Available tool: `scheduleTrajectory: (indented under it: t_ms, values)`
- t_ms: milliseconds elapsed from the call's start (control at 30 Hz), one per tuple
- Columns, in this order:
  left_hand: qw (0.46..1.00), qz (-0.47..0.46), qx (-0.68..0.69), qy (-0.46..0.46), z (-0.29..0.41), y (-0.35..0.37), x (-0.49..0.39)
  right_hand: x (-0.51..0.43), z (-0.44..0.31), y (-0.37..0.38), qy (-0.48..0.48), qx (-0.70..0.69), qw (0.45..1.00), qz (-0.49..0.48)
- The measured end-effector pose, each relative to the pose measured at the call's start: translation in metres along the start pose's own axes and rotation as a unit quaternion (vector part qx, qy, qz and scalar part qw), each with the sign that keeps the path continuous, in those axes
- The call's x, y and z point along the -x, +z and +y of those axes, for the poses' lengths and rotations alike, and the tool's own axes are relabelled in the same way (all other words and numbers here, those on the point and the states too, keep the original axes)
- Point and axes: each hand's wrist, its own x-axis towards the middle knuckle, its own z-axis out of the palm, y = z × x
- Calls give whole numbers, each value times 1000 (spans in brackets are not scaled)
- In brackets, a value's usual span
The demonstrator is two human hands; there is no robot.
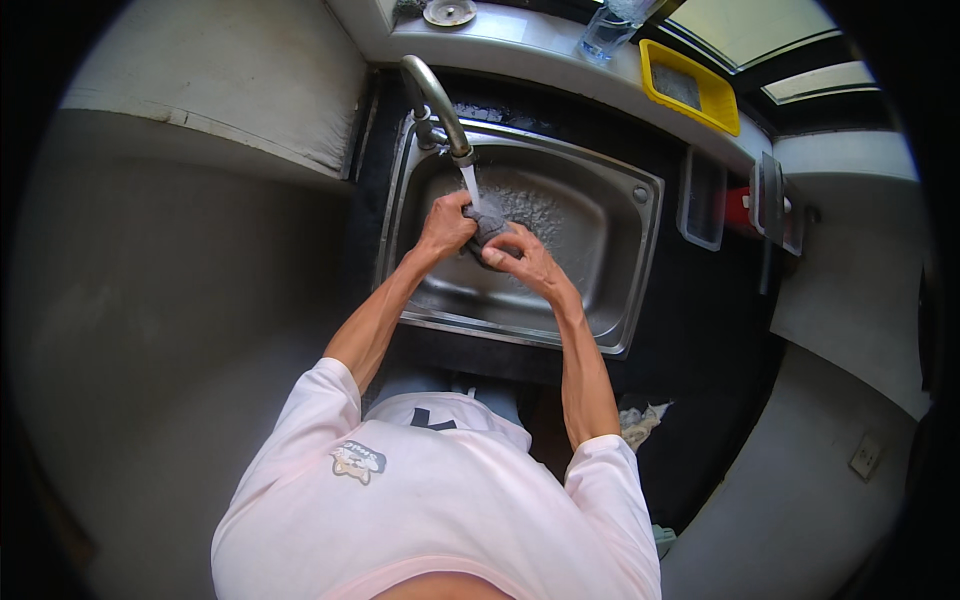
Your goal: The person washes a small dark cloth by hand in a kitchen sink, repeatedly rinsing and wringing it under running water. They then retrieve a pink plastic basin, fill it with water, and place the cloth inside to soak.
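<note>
Water runs from a curved metal faucet (442,97) onto a wet grey cloth (489,223) in the stainless steel sink (600,225). My left hand (448,223) grips the cloth on its left side, just beside the stream. On the right side, my right hand (525,257) holds the same cloth with its thumb and curled fingers. The cloth is bunched up, and its underside is hidden. Water splashes across the basin floor behind it.
Black countertop (675,315) surrounds the sink. Right of it stand a clear plastic container (703,199) and a red item (741,208). A yellow basket (690,86) and a clear plastic bottle (604,34) sit on the ledge. A crumpled rag (641,424) lies near my right elbow.
</note>
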Motion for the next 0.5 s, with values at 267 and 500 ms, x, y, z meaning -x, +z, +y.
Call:
scheduleTrajectory:
  t_ms: [267, 500]
  values:
    - [995, 34, 89, -36, -32, -7, -1, -7, 8, 26, 76, -42, 994, 68]
    - [953, -162, 220, -130, -98, 20, 43, -24, -27, 81, -17, -110, 992, 52]
